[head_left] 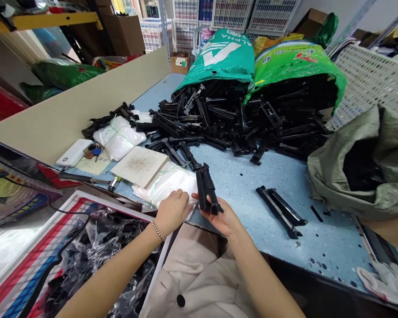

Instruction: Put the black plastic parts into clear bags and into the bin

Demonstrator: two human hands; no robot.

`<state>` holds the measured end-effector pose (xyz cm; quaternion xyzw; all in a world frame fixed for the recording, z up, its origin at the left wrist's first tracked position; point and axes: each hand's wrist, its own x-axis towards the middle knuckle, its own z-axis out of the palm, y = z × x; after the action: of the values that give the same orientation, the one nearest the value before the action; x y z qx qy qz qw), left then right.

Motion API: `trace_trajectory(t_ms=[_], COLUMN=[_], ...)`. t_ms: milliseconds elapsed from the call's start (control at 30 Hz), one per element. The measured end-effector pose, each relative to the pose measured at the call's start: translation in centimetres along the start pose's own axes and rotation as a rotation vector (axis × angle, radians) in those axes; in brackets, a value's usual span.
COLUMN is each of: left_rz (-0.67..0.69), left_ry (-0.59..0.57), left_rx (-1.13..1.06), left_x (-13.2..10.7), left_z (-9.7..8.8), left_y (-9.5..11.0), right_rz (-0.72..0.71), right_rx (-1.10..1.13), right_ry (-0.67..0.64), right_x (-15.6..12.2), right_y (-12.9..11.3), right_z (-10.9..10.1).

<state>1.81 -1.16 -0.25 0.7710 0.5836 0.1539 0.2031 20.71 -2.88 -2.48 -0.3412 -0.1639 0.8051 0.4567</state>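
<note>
My right hand (223, 216) holds a long black plastic part (207, 187) upright over the table's near edge, fingers around its lower end. It looks like two slim pieces side by side. My left hand (174, 211), with a ring and a bead bracelet, has its fingers closed at the edge of a stack of clear plastic bags (175, 181); the fingertips are partly hidden. A beige square board (139, 165) lies partly on that stack. To the right, a pair of similar black parts (280, 212) rests on the blue table (242, 181).
A big heap of black parts (199, 119) spills from a teal sack (223, 57) and a green sack (295, 66). Below left stands a crate of bagged parts (102, 251). A grey-green sack (345, 163), another person's arm (389, 232) and a glove (384, 282) are at right.
</note>
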Motion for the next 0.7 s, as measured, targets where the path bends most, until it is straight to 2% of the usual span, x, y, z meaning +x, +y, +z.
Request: trace_trajectory(t_ms=[67, 167, 300, 433, 600, 700], left_rz=[0.021, -0.071, -0.264, -0.310, -0.337, -0.345], left_ry=[-0.062, -0.157, -0.169, -0.233, -0.133, -0.054], left_rx=[-0.036, -0.319, -0.649, -0.830, -0.855, -0.952], left_x=[0.3, 1.1, 1.6, 1.5, 1.4, 1.2], left_z=[0.0, -0.8, -1.7, -1.6, -0.8, -0.9], left_y=[-0.1, -1.3, -2.4, -2.4, -2.5, -2.8], right_rz=[-0.007, -0.010, -0.012, 0.014, 0.047, 0.052], right_rx=[-0.001, 0.008, 0.027, 0.046, 0.041, 0.005], right_ry=[0.013, 0.015, -0.008, -0.033, -0.056, -0.010], right_x=[-0.3, -0.9, -1.5, -1.4, -0.3, 0.0], right_y=[0.0, -0.3, -0.7, -0.5, 0.4, 0.8], right_z=[-0.1, -0.1, 0.1, 0.7, 2.1, 2.5])
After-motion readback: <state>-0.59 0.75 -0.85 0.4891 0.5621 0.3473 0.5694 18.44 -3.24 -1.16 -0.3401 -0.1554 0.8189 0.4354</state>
